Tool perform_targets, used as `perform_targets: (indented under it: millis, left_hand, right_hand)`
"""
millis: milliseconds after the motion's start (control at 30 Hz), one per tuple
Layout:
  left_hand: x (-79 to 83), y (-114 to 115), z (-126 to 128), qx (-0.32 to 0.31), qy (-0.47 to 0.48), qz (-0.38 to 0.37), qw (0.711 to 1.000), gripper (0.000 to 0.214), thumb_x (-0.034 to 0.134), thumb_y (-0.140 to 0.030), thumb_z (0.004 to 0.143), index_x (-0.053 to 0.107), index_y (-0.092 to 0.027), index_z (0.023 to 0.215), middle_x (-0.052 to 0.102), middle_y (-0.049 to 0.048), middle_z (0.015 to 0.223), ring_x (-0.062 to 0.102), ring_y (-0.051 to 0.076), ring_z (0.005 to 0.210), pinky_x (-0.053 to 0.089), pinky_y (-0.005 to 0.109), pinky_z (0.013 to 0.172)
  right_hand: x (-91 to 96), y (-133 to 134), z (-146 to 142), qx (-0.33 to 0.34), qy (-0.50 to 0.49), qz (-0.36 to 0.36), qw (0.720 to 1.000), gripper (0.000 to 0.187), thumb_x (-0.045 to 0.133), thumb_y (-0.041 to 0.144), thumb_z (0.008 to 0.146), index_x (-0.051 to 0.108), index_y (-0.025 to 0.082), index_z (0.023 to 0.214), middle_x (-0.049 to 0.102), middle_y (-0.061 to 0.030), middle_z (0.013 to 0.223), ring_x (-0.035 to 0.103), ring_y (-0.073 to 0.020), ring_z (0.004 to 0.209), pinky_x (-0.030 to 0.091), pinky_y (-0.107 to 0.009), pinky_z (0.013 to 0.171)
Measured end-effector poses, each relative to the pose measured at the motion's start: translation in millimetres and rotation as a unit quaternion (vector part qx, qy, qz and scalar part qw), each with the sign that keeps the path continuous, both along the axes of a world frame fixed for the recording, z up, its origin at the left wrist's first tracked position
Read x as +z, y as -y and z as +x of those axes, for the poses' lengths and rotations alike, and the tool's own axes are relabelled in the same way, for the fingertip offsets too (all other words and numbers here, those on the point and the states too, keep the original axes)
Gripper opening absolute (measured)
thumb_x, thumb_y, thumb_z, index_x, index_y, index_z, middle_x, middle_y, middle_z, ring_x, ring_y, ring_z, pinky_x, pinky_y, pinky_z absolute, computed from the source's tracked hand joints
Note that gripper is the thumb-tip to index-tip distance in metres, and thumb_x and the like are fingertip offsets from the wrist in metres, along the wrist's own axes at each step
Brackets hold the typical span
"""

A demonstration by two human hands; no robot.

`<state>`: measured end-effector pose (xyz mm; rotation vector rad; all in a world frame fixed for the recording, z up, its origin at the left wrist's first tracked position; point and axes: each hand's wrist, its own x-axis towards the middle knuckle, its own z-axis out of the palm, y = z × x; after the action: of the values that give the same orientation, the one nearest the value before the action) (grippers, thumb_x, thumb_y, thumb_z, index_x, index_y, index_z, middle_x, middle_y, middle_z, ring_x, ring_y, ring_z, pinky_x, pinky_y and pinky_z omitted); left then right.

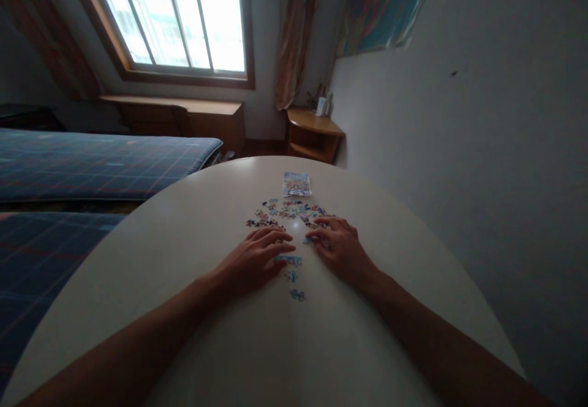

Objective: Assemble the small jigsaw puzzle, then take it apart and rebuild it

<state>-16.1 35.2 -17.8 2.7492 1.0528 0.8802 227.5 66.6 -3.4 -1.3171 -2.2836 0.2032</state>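
Note:
My left hand (260, 255) rests low over the white table with its fingers stretched and apart, holding nothing I can see. Its thumb and fingers lie beside a joined strip of light-blue puzzle pieces (294, 260), covering the strip's left end. My right hand (339, 249) is opposite, its thumb and index finger closed at a small light-blue puzzle piece (306, 240). Nearer to me are two small blue puzzle clusters, one (291, 276) above the other (297, 295). Loose puzzle pieces (289, 212) are scattered beyond both hands, some partly hidden by the fingers.
A small picture sheet (296, 184) lies behind the loose pieces on the round white table (220, 198). To the left is a plaid mattress (101, 162); a wooden corner shelf (315, 124) and desk (202, 108) stand farther back. A wall (459, 149) runs along the right.

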Motion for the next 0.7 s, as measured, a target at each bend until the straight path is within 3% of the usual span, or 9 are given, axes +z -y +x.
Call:
perform_targets:
  millis: [100, 267, 500, 700]
  left_hand:
    - [-0.8, 0.8, 1.1, -0.016, 0.001, -0.01, 1.0, 0.025, 0.058, -0.023, 0.092, 0.062, -0.025, 0.117, 0.064, 0.0052, 0.123, 0.056, 0.02, 0.116, 0.046, 0.043, 0.102]
    - [0.5, 0.1, -1.2, 0.027, -0.018, -0.033, 0.999, 0.032, 0.061, -0.027, 0.089, 0.061, -0.025, 0.121, 0.062, 0.0068, 0.128, 0.052, 0.025, 0.121, 0.043, 0.047, 0.105]
    - [1.6, -1.8, -1.2, 0.067, -0.035, -0.049, 0.996, 0.045, 0.063, -0.032, 0.086, 0.055, -0.021, 0.128, 0.052, 0.0091, 0.14, 0.037, 0.03, 0.137, 0.034, 0.052, 0.113]
    - [-0.2, -2.4, -1.0, 0.076, -0.049, -0.065, 0.994, 0.048, 0.063, -0.035, 0.085, 0.053, -0.02, 0.13, 0.048, 0.009, 0.144, 0.031, 0.031, 0.141, 0.03, 0.053, 0.115]
  right_hand:
    - [-2.6, -2.3, 2.2, -0.019, -0.002, 0.0, 1.0, 0.031, 0.058, 0.014, 0.084, 0.07, 0.028, 0.11, 0.063, -0.0052, 0.125, 0.05, -0.0262, 0.12, 0.033, -0.046, 0.102]
    - [-3.9, -4.9, 2.0, -0.049, -0.003, 0.0, 0.999, 0.033, 0.054, 0.01, 0.083, 0.069, 0.025, 0.109, 0.064, -0.0056, 0.125, 0.05, -0.0261, 0.119, 0.033, -0.046, 0.101]
    - [0.2, -3.1, -5.0, 0.017, 0.003, 0.059, 0.998, 0.013, 0.067, 0.024, 0.083, 0.073, 0.025, 0.094, 0.067, -0.0052, 0.112, 0.052, -0.0254, 0.113, 0.032, -0.045, 0.1]
    - [-4.4, -6.6, -5.4, 0.038, 0.005, 0.068, 0.997, 0.011, 0.068, 0.025, 0.084, 0.075, 0.027, 0.092, 0.07, -0.0054, 0.097, 0.053, -0.0247, 0.104, 0.037, -0.042, 0.093]
